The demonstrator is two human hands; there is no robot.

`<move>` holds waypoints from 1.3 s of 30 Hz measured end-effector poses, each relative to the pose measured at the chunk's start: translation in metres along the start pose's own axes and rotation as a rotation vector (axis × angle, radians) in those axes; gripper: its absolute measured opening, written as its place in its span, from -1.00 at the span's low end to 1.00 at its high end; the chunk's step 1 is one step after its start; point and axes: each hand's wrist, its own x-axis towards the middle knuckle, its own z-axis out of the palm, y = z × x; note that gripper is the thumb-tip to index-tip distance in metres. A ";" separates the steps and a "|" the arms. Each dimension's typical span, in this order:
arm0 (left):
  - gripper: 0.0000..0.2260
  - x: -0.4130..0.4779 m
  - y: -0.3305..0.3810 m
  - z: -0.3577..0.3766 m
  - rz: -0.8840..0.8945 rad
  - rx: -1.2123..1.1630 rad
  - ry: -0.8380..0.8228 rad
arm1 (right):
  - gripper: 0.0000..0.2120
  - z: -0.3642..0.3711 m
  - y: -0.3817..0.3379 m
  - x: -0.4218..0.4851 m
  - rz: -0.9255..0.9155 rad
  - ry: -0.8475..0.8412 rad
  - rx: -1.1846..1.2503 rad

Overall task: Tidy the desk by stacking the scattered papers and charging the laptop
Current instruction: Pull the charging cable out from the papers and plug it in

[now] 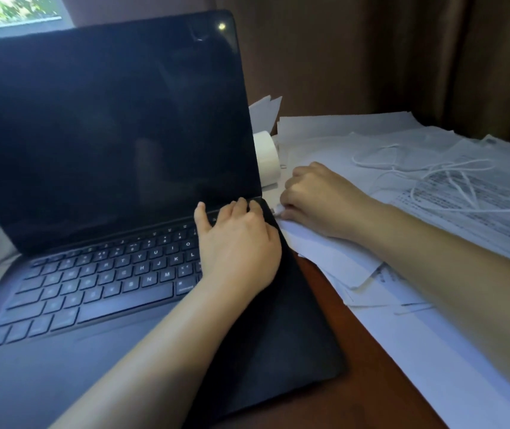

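Your left hand (238,243) lies flat on the right rear corner of the laptop (108,134), fingers spread and fairly straight over the last keys, the tips reaching the hinge. Your right hand (318,199) is curled just beside that same corner, thumb and fingers pinching the small white plug (278,209) at the laptop's right edge; whether the plug is seated in a port cannot be told. The laptop stands open on the desk (355,351), a matte black slab with rounded corners, its glossy screen dark and its flat keys marked with pale letters. A thin white cable (433,174) lies in loose, tangled loops on the papers (355,261) behind your right wrist. Those papers are white sheets, some printed with dense text, fanned out unevenly and overlapping across the reddish-brown, smooth desk to the laptop's right. A white cylindrical roll (266,156) sits just behind the screen's right edge. Heavy brown curtain (402,57) hangs in soft vertical folds beyond.
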 end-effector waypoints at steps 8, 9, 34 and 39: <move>-0.65 0.000 0.000 0.003 0.009 -0.018 0.017 | -0.65 0.006 0.002 0.002 -0.003 0.051 0.141; -0.65 0.001 0.000 0.003 0.012 -0.018 0.019 | -0.66 0.006 0.003 0.002 0.008 0.065 0.166; -0.68 -0.011 0.039 -0.040 0.290 -0.280 -0.168 | -0.70 -0.067 0.031 -0.096 0.356 -0.059 0.133; -0.56 -0.018 0.100 -0.063 0.510 -0.219 -0.197 | -0.74 -0.094 0.059 -0.148 0.557 -0.072 0.243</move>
